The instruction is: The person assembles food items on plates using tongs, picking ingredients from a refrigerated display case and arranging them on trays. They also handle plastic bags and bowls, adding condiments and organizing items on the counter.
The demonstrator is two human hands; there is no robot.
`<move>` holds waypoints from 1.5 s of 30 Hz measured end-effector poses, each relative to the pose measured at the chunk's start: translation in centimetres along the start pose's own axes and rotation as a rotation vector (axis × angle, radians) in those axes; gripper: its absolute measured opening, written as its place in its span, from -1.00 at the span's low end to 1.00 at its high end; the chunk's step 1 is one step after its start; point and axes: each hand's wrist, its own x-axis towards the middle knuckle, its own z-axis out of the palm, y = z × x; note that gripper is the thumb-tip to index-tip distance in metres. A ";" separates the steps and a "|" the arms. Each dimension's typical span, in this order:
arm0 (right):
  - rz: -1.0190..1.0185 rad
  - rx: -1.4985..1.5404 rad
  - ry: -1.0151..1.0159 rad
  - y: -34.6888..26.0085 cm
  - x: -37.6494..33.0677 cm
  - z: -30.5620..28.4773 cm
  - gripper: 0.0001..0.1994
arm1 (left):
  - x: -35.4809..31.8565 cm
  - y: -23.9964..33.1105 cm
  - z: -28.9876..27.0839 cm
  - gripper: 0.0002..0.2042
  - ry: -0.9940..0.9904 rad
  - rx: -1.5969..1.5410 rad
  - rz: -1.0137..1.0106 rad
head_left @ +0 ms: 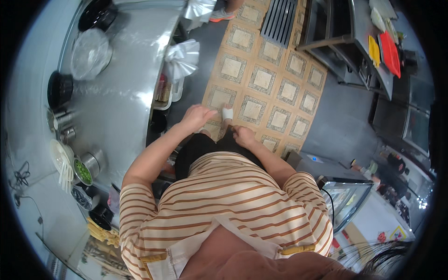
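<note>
Above the floor, just right of the steel counter (126, 88), my left hand (198, 117) hangs in front of me. Its fingers are loosely bent with one stretched out to the right, and nothing shows in them. My right hand (243, 137) is held low in front of my dark shorts (200, 147), its fingers curled in. A dark edge shows at those fingertips; whether it is a held thing or the cloth of the shorts I cannot make out. Below the hands a white shoe (227, 113) stands on the tiled floor (254, 109).
Along the counter's left side are a plastic-covered bowl (91, 54), a black bowl (59, 89) and a pot of chopped greens (83, 171). Crumpled foil (182, 59) juts from its right edge. A floor grate (279, 21) lies ahead. A red tray (389, 53) rests on the right-hand steel table.
</note>
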 end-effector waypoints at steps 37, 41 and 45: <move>-0.177 0.467 0.377 7.0 7.3 -5.0 -0.81 | 9.2 1.6 -3.8 -0.85 0.556 -0.714 -0.241; -0.428 1.478 -0.374 3.6 10.1 -6.1 -0.13 | 8.0 2.4 -1.7 -0.46 0.324 -0.771 -0.092; 0.082 1.589 -0.262 -6.9 7.6 -12.3 0.07 | 5.3 1.0 -2.2 -0.43 0.276 -0.304 0.196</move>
